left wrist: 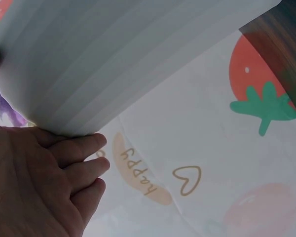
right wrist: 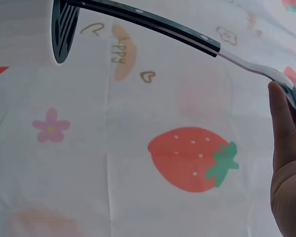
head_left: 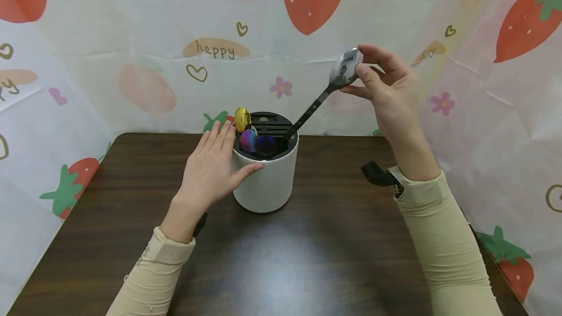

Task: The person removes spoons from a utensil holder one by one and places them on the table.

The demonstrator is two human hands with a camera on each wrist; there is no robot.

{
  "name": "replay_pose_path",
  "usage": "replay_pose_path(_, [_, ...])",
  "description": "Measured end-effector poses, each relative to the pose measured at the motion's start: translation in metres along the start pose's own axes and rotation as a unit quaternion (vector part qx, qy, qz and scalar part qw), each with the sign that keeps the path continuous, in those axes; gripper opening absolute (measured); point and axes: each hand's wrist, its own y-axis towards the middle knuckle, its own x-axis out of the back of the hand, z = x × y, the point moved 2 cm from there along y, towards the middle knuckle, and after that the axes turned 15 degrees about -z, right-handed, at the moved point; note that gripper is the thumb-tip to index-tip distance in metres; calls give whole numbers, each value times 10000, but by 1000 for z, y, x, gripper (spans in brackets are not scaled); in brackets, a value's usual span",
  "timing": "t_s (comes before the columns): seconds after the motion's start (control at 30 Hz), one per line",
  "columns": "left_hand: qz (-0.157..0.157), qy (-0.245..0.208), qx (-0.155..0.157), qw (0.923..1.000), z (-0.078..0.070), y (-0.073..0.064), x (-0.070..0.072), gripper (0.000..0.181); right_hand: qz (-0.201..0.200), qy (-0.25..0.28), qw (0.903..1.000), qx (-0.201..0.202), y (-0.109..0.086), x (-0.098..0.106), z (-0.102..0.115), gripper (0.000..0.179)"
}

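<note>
My right hand (head_left: pixel 388 84) pinches a spoon with a black riveted handle by its shiny metal bowl (head_left: pixel 344 68). The spoon leans up to the right, its handle end down in the slotted black top (head_left: pixel 270 120) of a white cylindrical utensil holder (head_left: pixel 268 187). In the right wrist view the spoon's handle (right wrist: pixel 172 30) reaches to that black insert. My left hand (head_left: pixel 208 172) lies with straight fingers along the holder's left side, thumb across its front near the rim. Gold (head_left: pixel 242 119), purple-blue (head_left: pixel 248 140) and dark blue (head_left: pixel 266 145) rounded utensil heads stick up from the insert.
The holder stands toward the back of a dark wooden table (head_left: pixel 333 238). Behind and at both sides hangs a pale cloth (head_left: pixel 145 28) printed with strawberries, hearts and flowers. A black strap end (head_left: pixel 376 174) sticks out at my right cuff.
</note>
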Motion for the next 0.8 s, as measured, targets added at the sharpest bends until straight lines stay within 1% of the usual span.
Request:
replay_pose_path(0.1, [4,-5,-1,10000,0,0,0,109,-184,297,9992,-200,0,7,5,28])
replay_pose_path(0.23, [15,-9,8,10000,0,1,0,109,-286,519,9979,-262,0,17,10,29])
replay_pose_path(0.33, [10,-10,16,10000,0,0,0,109,-321,497,9978,-282,-1,24,11,29])
replay_pose_path(0.4, [-6,-16,19,10000,0,0,0,109,-307,390,9982,-342,-2,29,9,30])
replay_pose_path(0.5, [-20,-25,23,10000,1,0,-1,109,-244,1,9990,-378,-6,37,-1,30])
replay_pose_path(0.63, [-33,-24,27,10000,2,-1,-1,109,-93,-524,9970,-564,-14,47,-25,29])
replay_pose_path(0.8, [-41,-71,12,10000,2,-1,-1,108,36,-874,9895,-1153,-24,58,-57,27])
